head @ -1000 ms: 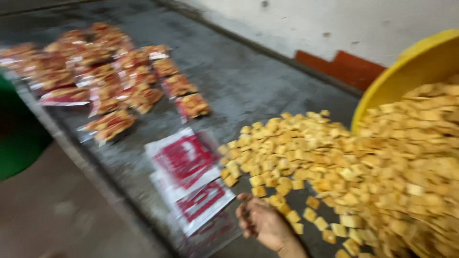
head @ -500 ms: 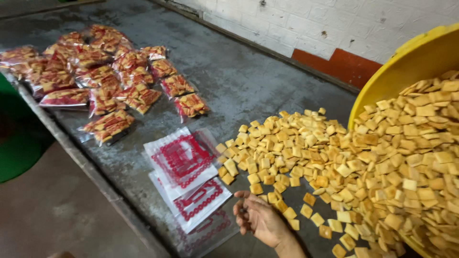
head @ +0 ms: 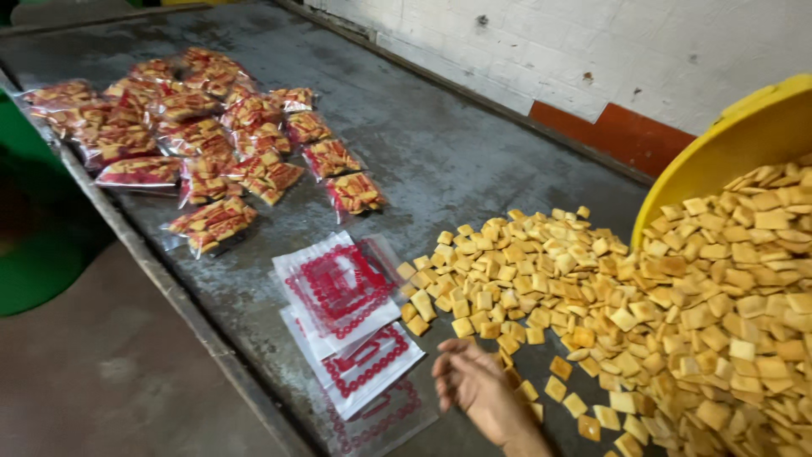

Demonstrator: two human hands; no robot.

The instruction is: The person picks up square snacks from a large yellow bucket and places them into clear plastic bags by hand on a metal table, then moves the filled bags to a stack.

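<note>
Grey metal tabletop (head: 474,161) runs beneath a white wall with a red band. Only one hand (head: 475,382) shows, at six o'clock; which one I cannot tell. Its fingers are curled loosely and hold nothing visible, touching loose square crackers (head: 541,279). Those spill from a tipped yellow tub (head: 727,152) at three o'clock, too many to count. At nine o'clock lie about three empty red-printed bags (head: 342,288); at eleven, roughly twenty filled packets (head: 211,135). A careless sweep could push crackers off the near edge.
</note>
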